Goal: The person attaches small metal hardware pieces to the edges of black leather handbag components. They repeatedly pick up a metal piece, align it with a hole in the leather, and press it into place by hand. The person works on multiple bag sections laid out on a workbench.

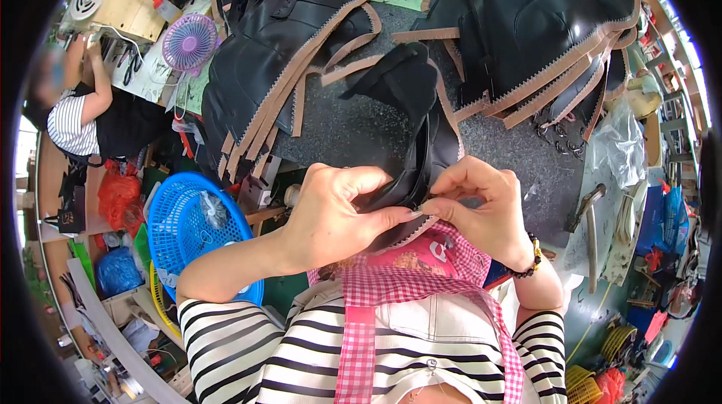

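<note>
Close in front of my body, a black leather piece (pixel 423 150) with brown saw-toothed edging is bent between my hands. My left hand (pixel 331 208) is closed on its near part, thumb stretched toward the edge. From the other side my right hand (pixel 485 205) pinches the same edge, and the thumb tips nearly meet. The exact spot under the fingertips is hidden. The far end of the piece rests on the dark work mat (pixel 496 152). Similar black leather pieces lie in a left stack (pixel 263 66) and a right stack (pixel 534 28).
A hammer-like tool (pixel 591 235) lies at the table's right edge near a clear plastic bag (pixel 620 145). Left below stands a blue plastic basket (pixel 169 216). A purple fan (pixel 189 43) stands farther back, and another person (pixel 75 122) sits at a machine.
</note>
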The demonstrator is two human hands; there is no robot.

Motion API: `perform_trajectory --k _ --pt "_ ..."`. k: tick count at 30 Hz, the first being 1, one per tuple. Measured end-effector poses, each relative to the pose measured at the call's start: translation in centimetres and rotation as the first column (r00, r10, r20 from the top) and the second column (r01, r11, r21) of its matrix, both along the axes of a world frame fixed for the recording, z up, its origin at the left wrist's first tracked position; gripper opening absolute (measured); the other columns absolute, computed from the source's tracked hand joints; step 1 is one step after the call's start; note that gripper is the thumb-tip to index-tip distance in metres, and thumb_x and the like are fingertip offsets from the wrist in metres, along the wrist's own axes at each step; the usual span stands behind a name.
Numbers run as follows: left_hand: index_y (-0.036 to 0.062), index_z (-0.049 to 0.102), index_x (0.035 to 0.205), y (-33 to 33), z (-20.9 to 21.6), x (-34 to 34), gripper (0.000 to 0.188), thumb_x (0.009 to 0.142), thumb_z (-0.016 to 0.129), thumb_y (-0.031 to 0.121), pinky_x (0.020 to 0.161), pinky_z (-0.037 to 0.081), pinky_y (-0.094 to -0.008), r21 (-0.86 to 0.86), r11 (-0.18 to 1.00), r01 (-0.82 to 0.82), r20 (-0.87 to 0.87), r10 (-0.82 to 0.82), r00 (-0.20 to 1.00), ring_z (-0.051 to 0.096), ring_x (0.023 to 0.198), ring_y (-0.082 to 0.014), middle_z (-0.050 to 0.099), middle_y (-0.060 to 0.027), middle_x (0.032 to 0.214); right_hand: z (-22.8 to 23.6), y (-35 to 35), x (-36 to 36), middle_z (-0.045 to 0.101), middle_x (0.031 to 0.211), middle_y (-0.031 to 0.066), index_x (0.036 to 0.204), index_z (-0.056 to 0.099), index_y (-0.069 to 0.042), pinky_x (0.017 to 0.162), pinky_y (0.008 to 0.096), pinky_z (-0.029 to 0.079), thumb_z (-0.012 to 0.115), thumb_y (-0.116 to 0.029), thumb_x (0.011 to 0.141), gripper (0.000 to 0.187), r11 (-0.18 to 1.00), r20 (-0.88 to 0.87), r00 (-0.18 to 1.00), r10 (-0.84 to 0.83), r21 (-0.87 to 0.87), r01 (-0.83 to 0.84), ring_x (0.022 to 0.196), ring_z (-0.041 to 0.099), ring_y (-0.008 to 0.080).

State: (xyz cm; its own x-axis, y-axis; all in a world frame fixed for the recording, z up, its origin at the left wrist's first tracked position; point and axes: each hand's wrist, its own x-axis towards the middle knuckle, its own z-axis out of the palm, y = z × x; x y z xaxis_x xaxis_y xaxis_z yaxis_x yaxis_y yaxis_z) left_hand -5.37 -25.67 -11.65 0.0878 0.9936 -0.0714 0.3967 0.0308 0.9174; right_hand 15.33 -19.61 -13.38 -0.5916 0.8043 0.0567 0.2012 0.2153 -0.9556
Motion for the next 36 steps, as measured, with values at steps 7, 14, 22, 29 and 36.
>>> perform_trajectory --k 7,14,22,29,36 --pt "-0.0017 0.07 0.077 -1.8 -1.1 -0.2 0.018 0.072 0.085 0.005 0.05 0.043 -0.0193 0.063 0.998 0.024 -0.146 -0.015 0.989 0.054 0.058 -0.0007 0.064 -0.0011 0.063 0.5 0.1 0.0 0.07 0.073 0.0068 0.086 0.064 0.002 0.063 0.0236 0.054 0.076 0.0 0.077 0.015 0.981 0.046 0.995 0.087 -0.176 -0.078 0.069 0.068 0.0098" --pt "-0.0017 0.07 0.08 -2.1 -1.6 0.9 0.016 0.072 0.084 0.004 0.052 0.045 -0.0199 0.126 0.989 -0.083 -0.103 0.096 0.99 0.056 0.06 -0.0012 0.067 -0.0026 0.066 -0.4 1.6 -0.6 0.068 0.072 0.0067 0.086 0.063 0.002 0.061 0.0234 0.052 0.074 0.003 0.076 0.016 0.953 0.009 0.986 0.164 -0.26 -0.156 0.066 0.066 0.0095" --pt "-0.0021 0.072 0.091 -1.8 -2.1 0.6 0.02 0.075 0.082 0.004 0.059 0.049 -0.0189 -0.044 0.984 -0.172 0.106 0.175 0.979 0.059 0.068 -0.0021 0.07 -0.0012 0.074 -1.5 0.9 -1.1 0.07 0.075 0.0076 0.094 0.06 0.003 0.062 0.0234 0.052 0.076 0.0 0.075 0.025 0.989 -0.001 0.997 0.083 -0.122 -0.082 0.069 0.067 0.0092" --pt "-0.0017 0.066 0.079 -2.1 -2.8 0.4 0.021 0.077 0.083 0.01 0.056 0.044 -0.0194 0.031 0.988 -0.154 -0.068 0.156 0.985 0.053 0.064 -0.0013 0.064 -0.0003 0.068 -3.8 1.5 -0.4 0.071 0.083 0.0051 0.098 0.064 0.006 0.07 0.0202 0.053 0.073 -0.002 0.084 0.019 0.795 -0.226 0.972 0.06 -0.578 -0.183 0.078 0.066 0.0075" --pt "-0.0018 0.067 0.083 -3.1 -3.6 -0.3 0.017 0.079 0.081 0.008 0.059 0.046 -0.0202 -0.028 0.996 -0.082 -0.051 0.081 0.995 0.056 0.067 -0.0022 0.067 -0.0018 0.072 -3.3 -0.2 -0.4 0.07 0.083 0.0043 0.092 0.07 0.004 0.069 0.0213 0.053 0.075 -0.004 0.084 0.013 0.883 -0.147 0.987 0.071 -0.452 -0.131 0.078 0.064 0.0063"
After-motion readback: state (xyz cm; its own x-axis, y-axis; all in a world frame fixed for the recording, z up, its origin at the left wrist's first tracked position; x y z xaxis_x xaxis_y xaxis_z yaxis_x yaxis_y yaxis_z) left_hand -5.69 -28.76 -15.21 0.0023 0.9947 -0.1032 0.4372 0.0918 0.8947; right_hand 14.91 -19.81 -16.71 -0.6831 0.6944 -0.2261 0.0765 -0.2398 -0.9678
